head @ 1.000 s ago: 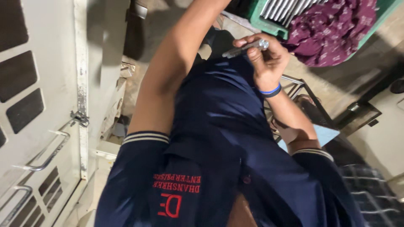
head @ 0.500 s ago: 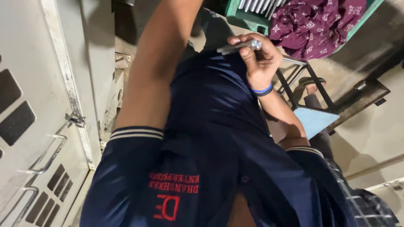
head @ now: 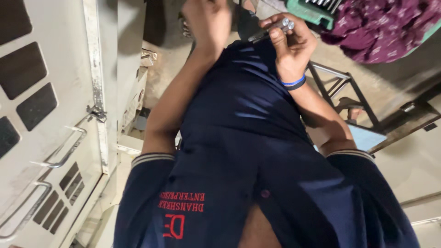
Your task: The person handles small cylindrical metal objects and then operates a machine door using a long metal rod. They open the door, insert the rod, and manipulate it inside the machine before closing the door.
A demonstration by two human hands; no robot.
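I look down my own dark blue shirt (head: pixel 248 151) with red lettering. Both arms reach away from me toward the top of the view. My right hand (head: pixel 294 46), with a blue and black band on the wrist, grips a slim silver metal tool (head: pixel 272 28) with a round end. My left hand (head: pixel 206 20) is up beside it, blurred and partly cut by the top edge. Its fingers look curled, but whether it holds anything is unclear.
A white metal door panel (head: pixel 41 138) with bar handles, slots and a latch (head: pixel 95 112) fills the left. A green crate (head: pixel 311 11) and purple patterned cloth (head: pixel 381 27) lie at the top right. Below them stand a black metal frame (head: pixel 344 89) and a light blue sheet (head: pixel 367 138).
The view has shifted so my left hand now shows at the top. My right hand has kept hold of the silver tool and moved toward the upper middle.
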